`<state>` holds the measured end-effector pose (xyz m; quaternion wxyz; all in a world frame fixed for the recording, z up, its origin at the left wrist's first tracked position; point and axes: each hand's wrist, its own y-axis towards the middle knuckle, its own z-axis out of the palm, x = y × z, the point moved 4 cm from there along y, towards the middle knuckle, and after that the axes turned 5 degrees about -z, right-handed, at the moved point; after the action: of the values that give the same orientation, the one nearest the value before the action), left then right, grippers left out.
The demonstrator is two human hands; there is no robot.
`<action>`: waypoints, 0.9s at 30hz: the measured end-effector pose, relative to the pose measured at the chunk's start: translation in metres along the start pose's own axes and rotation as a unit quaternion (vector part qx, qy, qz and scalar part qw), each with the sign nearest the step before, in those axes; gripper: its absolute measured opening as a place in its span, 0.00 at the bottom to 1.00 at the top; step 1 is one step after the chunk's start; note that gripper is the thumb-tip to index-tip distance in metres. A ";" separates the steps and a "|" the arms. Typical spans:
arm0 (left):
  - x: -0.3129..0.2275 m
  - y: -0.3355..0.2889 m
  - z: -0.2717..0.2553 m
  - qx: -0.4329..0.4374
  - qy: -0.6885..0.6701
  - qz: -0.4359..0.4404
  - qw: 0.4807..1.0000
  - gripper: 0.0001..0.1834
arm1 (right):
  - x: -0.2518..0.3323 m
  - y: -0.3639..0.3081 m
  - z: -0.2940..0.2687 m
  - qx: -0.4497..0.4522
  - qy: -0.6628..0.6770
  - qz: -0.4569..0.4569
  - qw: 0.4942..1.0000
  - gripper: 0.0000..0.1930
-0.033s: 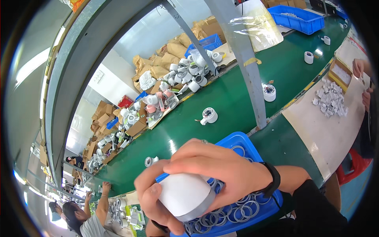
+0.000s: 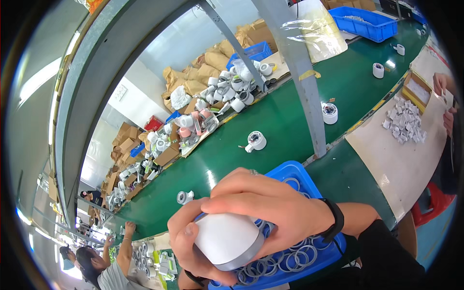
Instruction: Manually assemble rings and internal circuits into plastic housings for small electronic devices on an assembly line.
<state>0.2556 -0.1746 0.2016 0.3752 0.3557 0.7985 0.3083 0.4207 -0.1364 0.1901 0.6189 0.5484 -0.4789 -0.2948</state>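
Between my hands is a white, rounded plastic housing [image 2: 224, 237] with a grey band [image 2: 244, 258] along its lower right edge. My right hand [image 2: 285, 208] arches over its top and right side, fingers closed on it. Around the left side my left hand [image 2: 186, 244] is wrapped, its lower fingers beneath the housing. The housing is tilted, and its far side is hidden by my fingers. Just under my hands sits a blue tray [image 2: 310, 182] holding several loose grey rings [image 2: 302, 256].
Along the green conveyor [image 2: 285, 130] stand several white round units, one [image 2: 256, 141] just beyond my hands. A metal post [image 2: 307, 92] rises beside the belt. Right, a co-worker's hands [image 2: 442, 87] are near a pile of small white pieces [image 2: 405, 121]. More people work at left.
My left fingers have shifted slightly to the right around the housing. Otherwise the grip and the surroundings look the same.
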 end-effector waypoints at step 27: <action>-0.011 -0.010 0.012 -0.126 -0.100 0.107 0.981 0.46 | 0.031 0.002 -0.001 -0.021 -0.024 -0.074 0.997 0.40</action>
<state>0.2669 -0.1862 0.1919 0.4597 0.4185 0.6690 0.4074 0.4322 -0.1631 0.2008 0.5952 0.5613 -0.4458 -0.3631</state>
